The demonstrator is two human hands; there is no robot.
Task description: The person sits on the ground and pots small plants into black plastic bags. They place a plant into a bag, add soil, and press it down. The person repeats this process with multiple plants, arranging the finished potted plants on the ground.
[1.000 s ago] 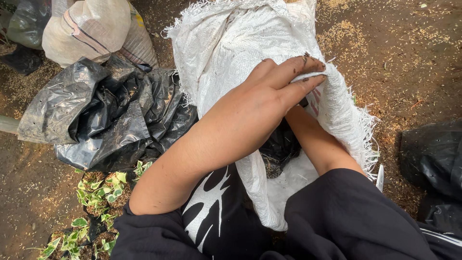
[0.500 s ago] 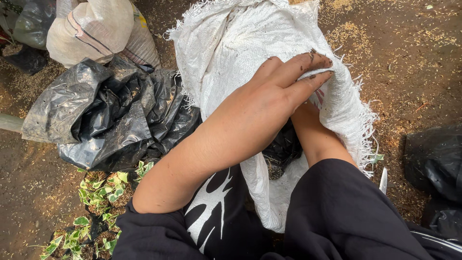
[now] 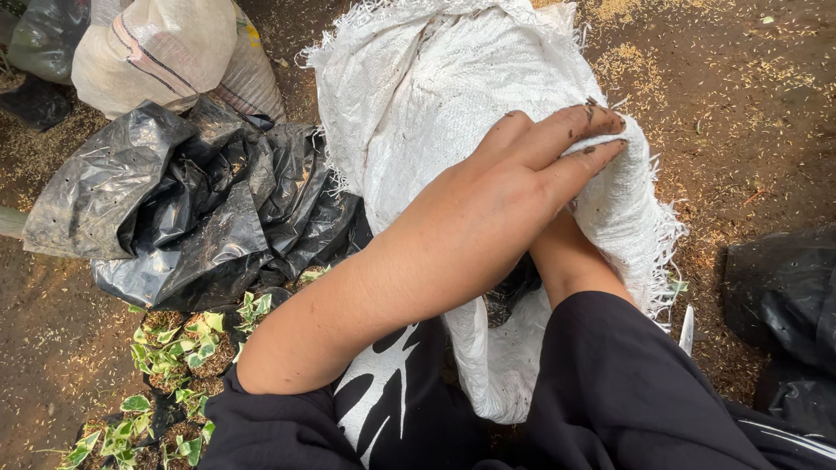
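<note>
Your left hand [image 3: 514, 187] lies flat on the white woven sack [image 3: 435, 96], fingers [image 3: 575, 130] stretched out and close together, soil under the nails and on the tips; they press on the sack's folded edge rather than clamp it. Your right forearm runs under the left one and goes down into the mouth of the sack, so your right hand is hidden inside and you cannot tell whether it is spread or closed on anything. The sack sits on the dirt ground [image 3: 740, 104], reaching from your lap toward the far edge of the view, its frayed rim hanging out to the right.

Just left of the sack, touching its side, lies a heap of crumpled black plastic bags [image 3: 192, 209]. Beyond that heap, at the far left corner, stands a filled pale sack [image 3: 165, 52]. Small green-and-cream seedlings [image 3: 183, 348] in soil-filled pots cluster by your left knee. A slim pale blade-like thing [image 3: 686, 329], perhaps a knife, stands near the sack's right fringe, beside more black plastic [image 3: 784, 296].
</note>
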